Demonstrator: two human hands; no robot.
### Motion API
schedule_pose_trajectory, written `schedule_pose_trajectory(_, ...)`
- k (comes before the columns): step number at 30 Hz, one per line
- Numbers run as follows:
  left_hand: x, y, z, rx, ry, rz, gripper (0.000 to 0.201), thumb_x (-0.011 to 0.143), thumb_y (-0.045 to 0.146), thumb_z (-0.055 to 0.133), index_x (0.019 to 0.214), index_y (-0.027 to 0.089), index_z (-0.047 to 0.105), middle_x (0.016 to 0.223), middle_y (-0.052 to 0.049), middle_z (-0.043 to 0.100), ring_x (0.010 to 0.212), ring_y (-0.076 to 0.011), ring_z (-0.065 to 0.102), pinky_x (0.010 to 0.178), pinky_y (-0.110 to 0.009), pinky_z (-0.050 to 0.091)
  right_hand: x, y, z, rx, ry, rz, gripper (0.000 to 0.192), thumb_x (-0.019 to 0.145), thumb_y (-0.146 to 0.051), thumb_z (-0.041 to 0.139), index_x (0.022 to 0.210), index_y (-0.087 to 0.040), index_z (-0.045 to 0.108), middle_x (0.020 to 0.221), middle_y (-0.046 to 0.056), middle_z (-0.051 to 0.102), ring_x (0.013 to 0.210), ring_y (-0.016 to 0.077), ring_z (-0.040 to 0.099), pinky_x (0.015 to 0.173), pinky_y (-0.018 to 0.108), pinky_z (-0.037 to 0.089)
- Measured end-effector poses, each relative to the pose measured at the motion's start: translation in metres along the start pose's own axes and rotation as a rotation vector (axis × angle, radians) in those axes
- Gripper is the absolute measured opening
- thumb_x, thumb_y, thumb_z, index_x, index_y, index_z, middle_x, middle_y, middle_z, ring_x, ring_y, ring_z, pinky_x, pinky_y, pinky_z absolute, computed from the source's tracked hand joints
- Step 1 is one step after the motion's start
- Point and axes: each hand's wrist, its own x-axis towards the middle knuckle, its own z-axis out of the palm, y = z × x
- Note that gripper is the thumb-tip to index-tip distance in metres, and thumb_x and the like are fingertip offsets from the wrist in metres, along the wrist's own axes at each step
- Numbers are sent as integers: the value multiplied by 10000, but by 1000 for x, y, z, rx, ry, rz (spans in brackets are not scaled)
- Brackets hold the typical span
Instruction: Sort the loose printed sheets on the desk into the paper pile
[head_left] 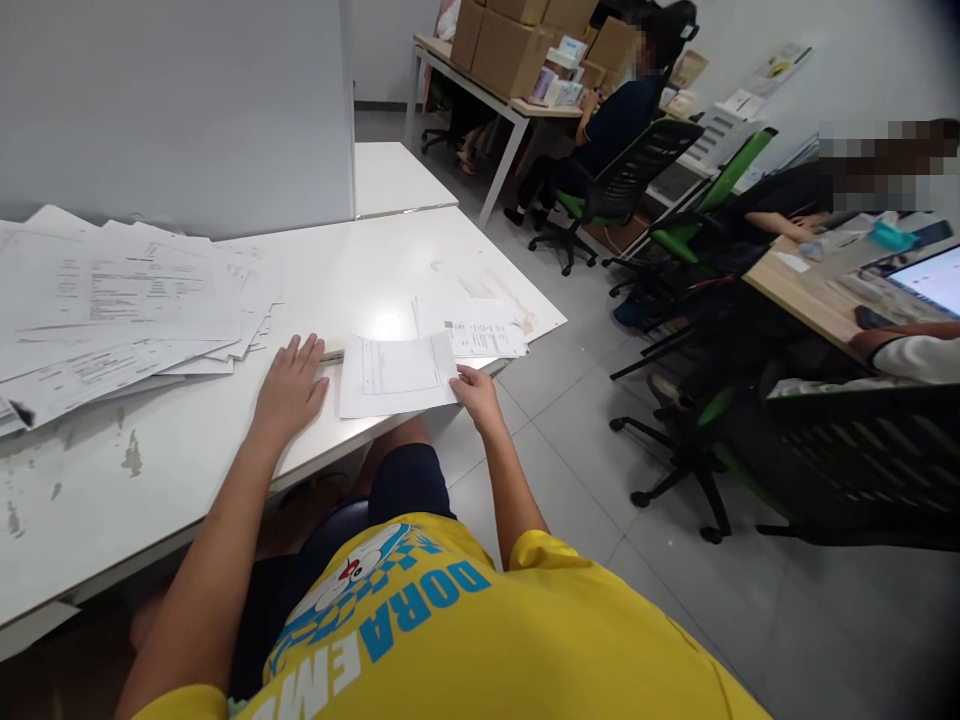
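My right hand [480, 396] pinches the right edge of a sheet of paper [401, 372] at the front edge of the white table [330, 265]. The sheet has a faint printed frame, and its right part is slightly raised. My left hand [291, 385] lies flat on the table to the left of the sheet, fingers stretched out, holding nothing. Between that hand and the sheet a thin pale strip [331, 352] shows; its kind is unclear, as the sheet covers part of it. Just behind the sheet are more printed papers [480, 330].
A wide, loose pile of printed papers [142, 290] covers the table's left part. A grey panel [172, 110] stands behind it. To the right, people sit at other desks, with office chairs [630, 180] and cardboard boxes [499, 50] around.
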Motion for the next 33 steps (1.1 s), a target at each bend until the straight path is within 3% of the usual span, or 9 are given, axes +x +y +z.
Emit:
schedule_pose_trajectory(9, -1, 0, -1, -95, -52, -42, 625, 959, 403, 337, 1539, 171, 347, 1613, -83, 364, 1546, -293, 184, 1266, -553, 125, -3, -10, -7, -100, -42, 1, 540, 688, -332, 525, 1147, -129, 725, 698, 6, 604, 686, 173, 512, 658, 291, 417)
schedule_pose_trajectory(17, -2, 1, 2, -81, -28, -61, 602, 954, 357, 340, 1536, 201, 343, 1620, -82, 349, 1547, -291, 185, 1257, -598, 51, -5, -18, -20, -193, -41, -16, 526, 663, -313, 491, 1087, -148, 754, 594, -44, 415, 619, 140, 372, 616, 280, 329)
schedule_pose_trajectory(21, -2, 0, 1, -86, -28, -64, 604, 951, 353, 351, 1539, 215, 332, 1614, -84, 362, 1543, -286, 203, 1256, -599, 45, -6, -16, -20, -139, -64, -8, 521, 669, -320, 506, 1101, -158, 748, 615, -39, 447, 629, 141, 383, 624, 282, 337)
schedule_pose_trajectory(28, -1, 5, -3, -44, -27, -31, 606, 949, 351, 363, 1537, 206, 335, 1613, -85, 364, 1543, -293, 198, 1255, -591, 78, 10, -14, 0, -92, -58, -28, 470, 709, -319, 539, 1105, -167, 740, 652, -15, 507, 662, 156, 447, 663, 302, 407)
schedule_pose_trajectory(33, 1, 10, -7, -32, -62, -4, 579, 962, 325, 322, 1527, 208, 365, 1571, -90, 433, 1506, -266, 303, 1253, -529, 182, 10, -17, -1, -156, 36, -96, 485, 818, -368, 551, 1249, -180, 674, 1035, 100, 689, 875, 221, 595, 830, 372, 485)
